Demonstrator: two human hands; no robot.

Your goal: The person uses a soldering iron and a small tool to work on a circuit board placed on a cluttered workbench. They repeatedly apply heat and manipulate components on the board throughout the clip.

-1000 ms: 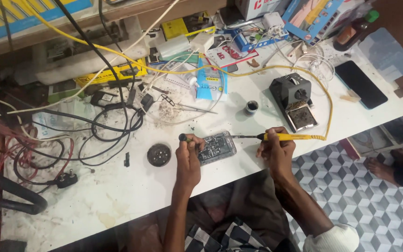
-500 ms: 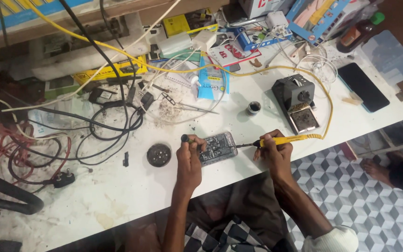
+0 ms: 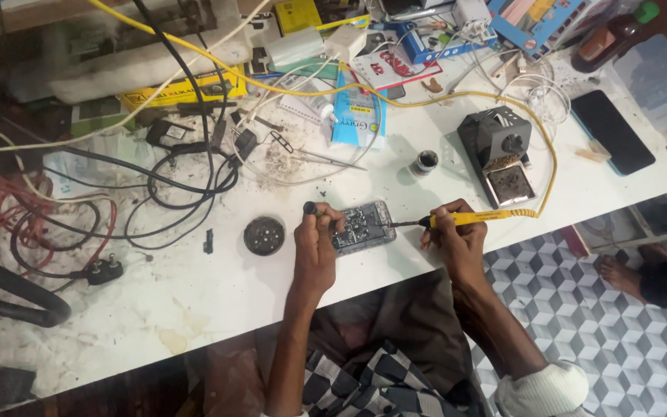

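Note:
An opened phone [image 3: 363, 226] with its circuit board showing lies near the front edge of the white workbench [image 3: 194, 309]. My left hand [image 3: 316, 239] rests at its left end, fingers closed on a thin dark tool whose round end sticks up. My right hand [image 3: 455, 235] grips a yellow-handled soldering iron [image 3: 472, 218], its tip touching the right side of the board. The iron's yellow cord runs up and back across the bench.
A black soldering stand [image 3: 502, 154] with a brass-wool tray sits right of the phone, a small flux tin [image 3: 426, 162] behind it. A round black disc [image 3: 263, 235] lies left. Tangled black cables [image 3: 164, 185], boxes and a dark phone [image 3: 611, 131] crowd the back. Another person's foot [image 3: 619, 274] is at right.
The view has shifted slightly. Both hands stay on the phone, with the iron tip still at the board.

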